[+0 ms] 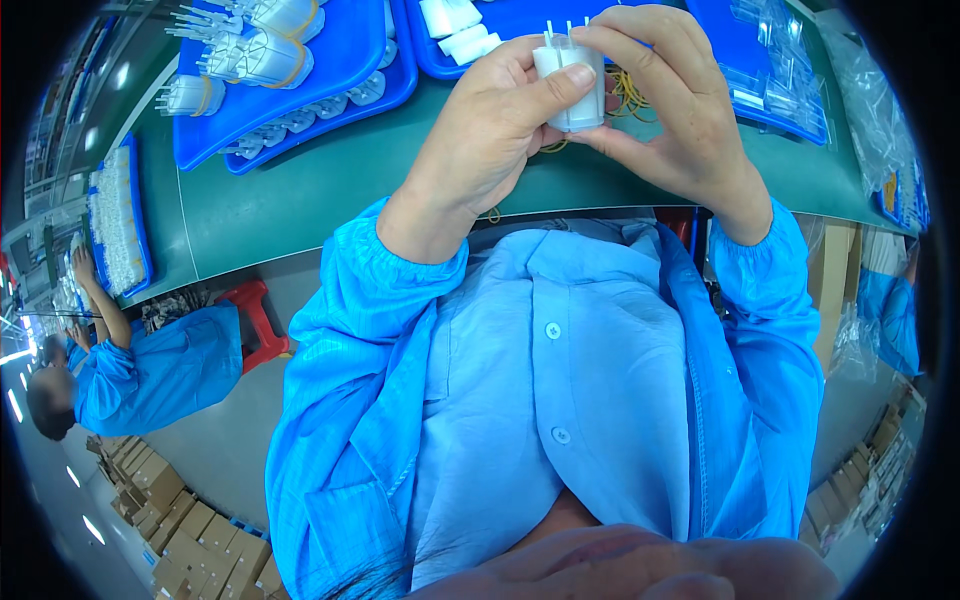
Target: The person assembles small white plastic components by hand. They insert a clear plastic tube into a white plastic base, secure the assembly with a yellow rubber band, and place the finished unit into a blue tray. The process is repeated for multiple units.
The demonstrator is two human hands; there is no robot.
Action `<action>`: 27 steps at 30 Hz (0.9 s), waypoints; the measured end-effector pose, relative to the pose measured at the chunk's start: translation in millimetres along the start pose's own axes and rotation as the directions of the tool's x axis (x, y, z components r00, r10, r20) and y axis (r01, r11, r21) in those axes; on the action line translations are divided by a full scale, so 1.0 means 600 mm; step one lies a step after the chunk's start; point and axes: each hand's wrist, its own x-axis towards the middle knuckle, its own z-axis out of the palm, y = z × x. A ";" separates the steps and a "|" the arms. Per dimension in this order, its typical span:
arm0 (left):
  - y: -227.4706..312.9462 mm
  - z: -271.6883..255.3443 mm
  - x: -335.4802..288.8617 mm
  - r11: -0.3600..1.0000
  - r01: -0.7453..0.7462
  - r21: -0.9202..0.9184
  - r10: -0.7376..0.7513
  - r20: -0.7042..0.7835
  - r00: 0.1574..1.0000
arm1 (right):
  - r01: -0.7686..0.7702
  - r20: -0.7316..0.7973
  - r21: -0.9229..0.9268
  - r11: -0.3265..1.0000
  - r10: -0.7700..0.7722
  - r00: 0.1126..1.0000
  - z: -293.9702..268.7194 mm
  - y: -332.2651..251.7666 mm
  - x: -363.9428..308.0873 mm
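Over the green table (300, 205) my left hand (470, 135) grips a white, clear-edged plastic cylinder (583, 105) with thin prongs standing up from its top. Its thumb lies across the front of the cylinder. From the other side my right hand (690, 115) closes on the same piece, fingertips at the top by the prongs and thumb at the bottom edge. Behind the hands lies a pile of yellowish rubber bands (630, 98), partly covered. Similar pronged cylinders (268, 58), with bands round them, lie on a blue tray (205, 140) to the left.
White blocks (465, 40) rest on a blue tray beyond my left hand. At right, a blue tray (800, 128) holds clear plastic parts, beside a clear bag (865, 90). On the left a co-worker in blue (165, 365) sits near a red stool (258, 320). Cardboard boxes (205, 545) stand on the floor.
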 end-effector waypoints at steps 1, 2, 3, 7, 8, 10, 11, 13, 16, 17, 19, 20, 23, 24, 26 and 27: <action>-0.001 -0.001 0.000 1.000 -0.001 0.004 0.001 0.009 1.000 | -0.016 -0.001 0.005 1.000 0.016 1.000 -0.001 -0.004 0.000; -0.002 -0.001 0.001 1.000 -0.003 0.008 0.003 0.019 1.000 | -0.015 -0.003 -0.002 1.000 0.015 1.000 0.000 -0.006 0.000; 0.000 0.000 0.001 0.999 -0.014 0.039 0.012 0.038 0.999 | -0.013 -0.007 -0.009 1.000 0.013 1.000 0.001 -0.007 0.001; 0.001 0.001 0.001 0.963 -0.079 0.258 0.093 -0.043 0.995 | -0.133 -0.007 0.094 0.987 0.134 0.991 -0.011 -0.020 0.004; 0.001 0.003 0.002 0.937 -0.093 0.338 0.133 -0.098 0.986 | -0.132 -0.108 0.048 0.990 0.136 0.985 0.009 -0.010 -0.002; 0.002 0.018 -0.004 0.920 -0.163 0.356 0.236 -0.172 0.956 | -0.150 -0.308 -0.037 0.988 0.132 0.942 0.047 0.007 -0.006; 0.000 0.017 -0.006 0.886 -0.200 0.418 0.289 -0.160 0.944 | -0.168 -0.159 -0.012 0.986 0.164 0.974 0.019 -0.004 -0.010; -0.009 0.009 -0.008 0.811 -0.282 0.513 0.394 -0.122 0.911 | -0.207 0.081 0.108 0.972 0.198 0.977 -0.006 -0.004 -0.023; -0.011 -0.001 -0.017 0.602 -0.384 0.700 0.530 0.008 0.848 | -0.168 0.099 0.219 0.961 0.150 0.984 0.003 -0.016 -0.018; -0.011 -0.001 -0.022 0.629 -0.357 0.690 0.522 -0.034 0.852 | -0.167 0.083 0.245 0.955 0.151 0.985 0.006 -0.021 -0.015; -0.009 -0.012 -0.028 0.575 -0.362 0.734 0.546 -0.014 0.838 | -0.161 0.084 0.259 0.952 0.144 0.986 0.011 -0.021 -0.013; -0.008 -0.018 -0.031 0.547 -0.363 0.755 0.557 -0.004 0.831 | -0.158 0.086 0.266 0.951 0.140 0.986 0.013 -0.019 -0.011; -0.010 -0.034 -0.040 0.485 -0.399 0.778 0.608 0.027 0.793 | -0.167 0.057 0.248 0.954 0.158 0.986 0.021 -0.019 -0.011; -0.009 -0.041 -0.041 0.422 -0.408 0.810 0.634 0.058 0.771 | -0.169 0.046 0.215 0.962 0.163 0.986 0.021 -0.017 -0.011; -0.005 -0.054 -0.042 0.302 -0.422 0.855 0.672 0.123 0.730 | -0.185 0.030 0.141 0.973 0.183 0.983 0.014 -0.004 -0.010; -0.004 -0.058 -0.049 0.376 -0.400 0.836 0.663 0.058 0.746 | -0.219 0.033 0.105 0.970 0.217 0.976 0.014 0.008 -0.012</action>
